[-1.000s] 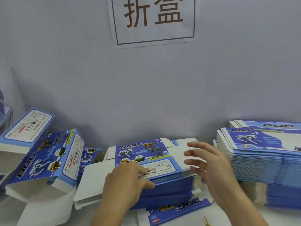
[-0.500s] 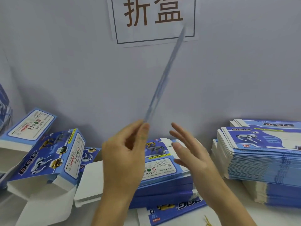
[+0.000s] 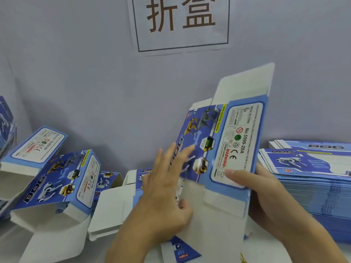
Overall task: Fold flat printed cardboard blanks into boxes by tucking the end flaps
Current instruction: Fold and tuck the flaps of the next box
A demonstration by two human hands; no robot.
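While upright, blank (image 3: 224, 145) (edges in both hands)

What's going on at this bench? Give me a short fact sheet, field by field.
Activity: opening a flat box blank
Left hand: fingers spread against the blank's picture panel
Right hand: grips the blank's label panel, thumb on front
End flaps: untucked
Flat blanks: stack at right
Opened boxes: lying at left, ends open
Wall sign: two large characters
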